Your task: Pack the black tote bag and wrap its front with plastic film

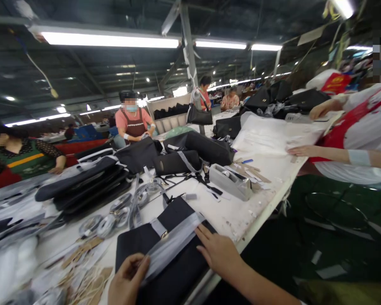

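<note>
A black fabric bag panel [174,271] lies at the near edge of the white worktable [228,212]. A clear plastic strip [173,243] runs diagonally across it, over a grey strap with a metal buckle [160,228]. My left hand [127,281] pinches the lower end of the strip, fingers curled closed on it. My right hand [217,250] lies flat on the panel, fingers stretched toward the strip's upper end.
Stacked black bag parts [82,186], coiled grey straps [120,212], rolled black pieces [184,159] and a grey tape dispenser [230,182] crowd the table. A co-worker's hands [301,150] rest on white sheets at right. Other people sit along the far side.
</note>
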A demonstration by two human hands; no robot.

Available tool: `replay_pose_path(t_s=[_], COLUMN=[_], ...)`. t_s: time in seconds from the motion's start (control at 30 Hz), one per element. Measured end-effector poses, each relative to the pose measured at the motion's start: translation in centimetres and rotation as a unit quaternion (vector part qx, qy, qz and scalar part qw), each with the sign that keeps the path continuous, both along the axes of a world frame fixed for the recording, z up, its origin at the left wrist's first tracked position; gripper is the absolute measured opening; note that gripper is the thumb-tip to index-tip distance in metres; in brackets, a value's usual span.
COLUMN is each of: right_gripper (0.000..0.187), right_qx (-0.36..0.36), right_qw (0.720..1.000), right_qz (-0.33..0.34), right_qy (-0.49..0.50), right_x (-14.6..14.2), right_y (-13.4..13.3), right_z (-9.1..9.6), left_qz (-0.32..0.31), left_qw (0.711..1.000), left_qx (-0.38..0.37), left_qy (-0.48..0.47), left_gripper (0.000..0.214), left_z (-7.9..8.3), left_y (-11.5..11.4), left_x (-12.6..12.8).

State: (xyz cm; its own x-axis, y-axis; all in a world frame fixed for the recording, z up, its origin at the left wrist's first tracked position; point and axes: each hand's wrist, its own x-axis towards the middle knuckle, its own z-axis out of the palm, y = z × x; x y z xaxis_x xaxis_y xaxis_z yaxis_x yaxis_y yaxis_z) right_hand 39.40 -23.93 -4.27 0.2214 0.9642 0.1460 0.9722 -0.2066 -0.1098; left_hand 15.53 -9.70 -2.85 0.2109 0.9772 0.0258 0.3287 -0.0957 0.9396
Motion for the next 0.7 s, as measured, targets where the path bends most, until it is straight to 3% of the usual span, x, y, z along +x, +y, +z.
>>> replay_pose_path(t_s=[0.13, 0.3, 0.53, 0.7], right_gripper=[0.051, 0.052, 0.045, 0.045], right_qx=[-0.013, -0.026, -0.012, 0.004], right_qw=[1.0, 0.999, 0.999, 1.0], right_qz=[0.002, -0.019, -0.037, -0.025], right_qy=[0.015, 0.013, 0.019, 0.009], right_x=[0.2, 0.0, 0.3, 0.8], right_y=[0.1, 0.3, 0.3, 0.2], right_z=[0.5, 0.6, 0.8, 0.2], left_qz=[-0.032, -0.045, -0.054, -0.07], left_qw=[0.999, 0.996, 0.994, 0.98], left_qx=[-0.011, 0.046, 0.049, 0.086], left_qy=[-0.006, 0.065, 0.085, 0.167], left_gripper=[0.055, 0.049, 0.037, 0.016], left_z=[1.0, 2.4, 0.7, 1.0], left_y=[-0.4, -1.1, -1.0, -2.0], left_x=[-0.1, -0.3, -0.4, -0.1])
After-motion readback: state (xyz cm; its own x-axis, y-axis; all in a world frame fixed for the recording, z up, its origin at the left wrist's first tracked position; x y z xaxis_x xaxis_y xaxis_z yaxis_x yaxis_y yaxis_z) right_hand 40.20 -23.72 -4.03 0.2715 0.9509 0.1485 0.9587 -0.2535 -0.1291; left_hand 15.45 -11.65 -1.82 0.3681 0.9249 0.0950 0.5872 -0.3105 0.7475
